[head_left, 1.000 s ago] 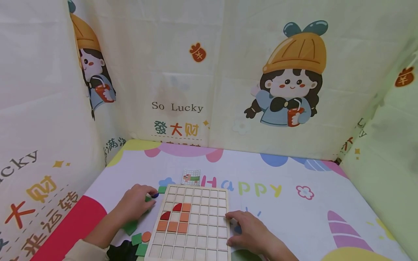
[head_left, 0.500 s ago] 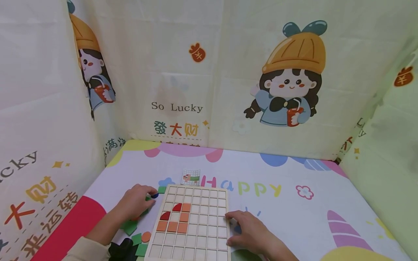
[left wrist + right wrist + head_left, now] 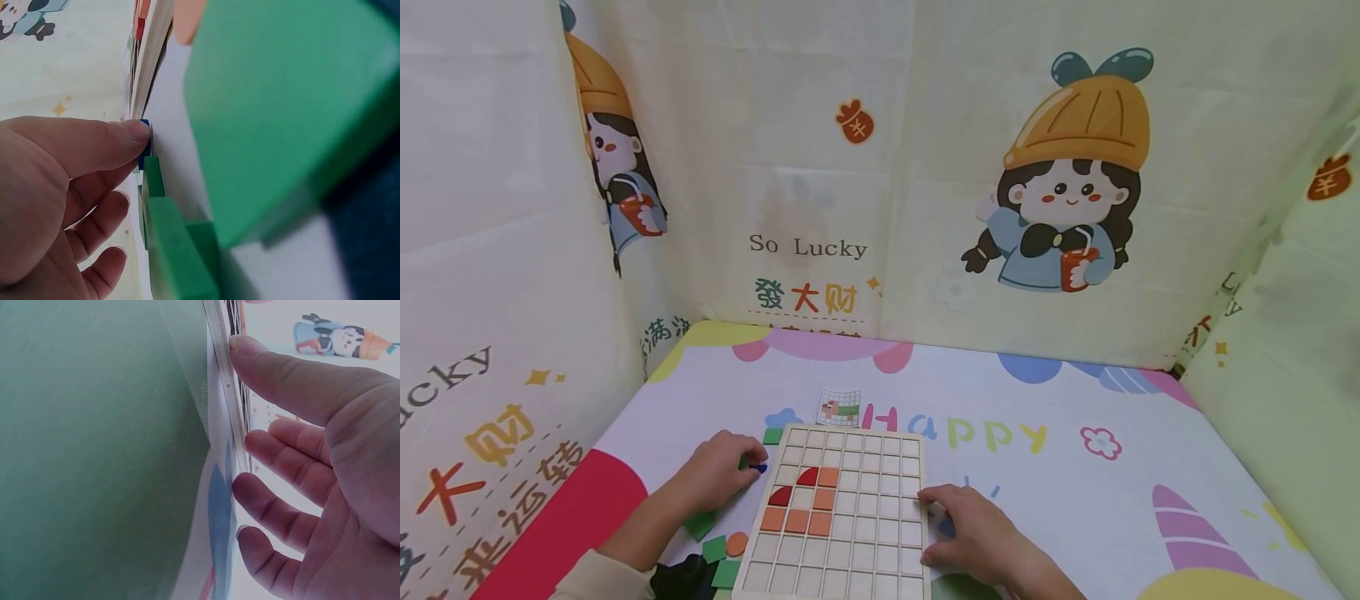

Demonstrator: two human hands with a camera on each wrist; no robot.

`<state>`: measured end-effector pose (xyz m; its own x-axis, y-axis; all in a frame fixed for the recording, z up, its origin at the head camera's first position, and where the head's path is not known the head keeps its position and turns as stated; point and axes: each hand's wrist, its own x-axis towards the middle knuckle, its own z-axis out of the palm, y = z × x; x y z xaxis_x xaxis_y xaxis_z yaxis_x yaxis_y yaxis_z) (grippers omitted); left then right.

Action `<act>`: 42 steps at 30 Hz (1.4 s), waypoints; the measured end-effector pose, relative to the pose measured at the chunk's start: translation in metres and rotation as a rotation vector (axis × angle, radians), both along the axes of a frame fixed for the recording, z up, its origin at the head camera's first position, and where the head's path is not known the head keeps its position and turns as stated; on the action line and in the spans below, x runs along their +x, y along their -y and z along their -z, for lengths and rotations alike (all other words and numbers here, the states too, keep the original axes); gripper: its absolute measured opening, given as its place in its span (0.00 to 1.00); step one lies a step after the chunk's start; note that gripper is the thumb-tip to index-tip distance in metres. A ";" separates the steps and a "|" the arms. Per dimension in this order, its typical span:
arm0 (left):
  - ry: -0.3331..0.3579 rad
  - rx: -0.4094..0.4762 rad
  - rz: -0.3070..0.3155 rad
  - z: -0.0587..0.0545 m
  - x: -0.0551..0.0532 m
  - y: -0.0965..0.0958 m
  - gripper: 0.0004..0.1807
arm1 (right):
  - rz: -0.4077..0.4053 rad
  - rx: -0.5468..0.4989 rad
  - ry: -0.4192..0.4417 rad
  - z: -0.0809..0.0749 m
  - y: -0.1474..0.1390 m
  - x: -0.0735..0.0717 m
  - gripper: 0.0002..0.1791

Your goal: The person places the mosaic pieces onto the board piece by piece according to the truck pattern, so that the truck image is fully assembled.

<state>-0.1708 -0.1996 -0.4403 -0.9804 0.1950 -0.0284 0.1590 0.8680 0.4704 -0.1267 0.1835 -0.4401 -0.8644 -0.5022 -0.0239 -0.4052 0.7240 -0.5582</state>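
Observation:
A wooden grid board [image 3: 880,525] lies on the table between the hands, with orange square tiles [image 3: 796,521] and two red quarter-round tiles [image 3: 780,496] in its left cells. Left of the board, my left hand [image 3: 718,471] pinches a small dark blue tile [image 3: 145,153] between thumb and forefinger, low over the table. Its other fingers curl loosely beside green tiles [image 3: 178,256]. My right hand [image 3: 973,533] has thumb and fingertips at the board's right edge [image 3: 224,369], fingers loosely bent. Much of the blue tile is hidden behind the left thumb.
Green tiles [image 3: 725,574] and an orange round tile [image 3: 737,544] lie along the board's left side. A small picture card [image 3: 838,407] sits beyond the far edge. Near the left forearm is a black object [image 3: 685,577]. Printed cloth [image 3: 925,250] walls the table.
My left hand has shifted slightly toward the near side and right, with the dark blue tile at its fingertips. My right hand and the board have stayed in place.

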 end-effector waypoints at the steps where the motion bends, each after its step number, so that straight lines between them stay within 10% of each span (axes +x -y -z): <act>1: -0.003 -0.004 0.005 0.000 0.000 0.000 0.10 | 0.000 0.000 0.000 0.000 0.000 0.000 0.36; 14: -0.039 -0.050 0.069 0.002 0.002 0.000 0.02 | 0.002 0.005 0.014 0.000 0.000 -0.001 0.36; 24: -0.053 -0.069 -0.047 0.000 0.005 0.000 0.13 | 0.003 0.000 -0.002 0.000 0.000 0.000 0.35; 42: 0.016 0.016 -0.040 0.001 0.002 -0.006 0.12 | 0.008 0.001 0.012 0.000 0.000 0.000 0.35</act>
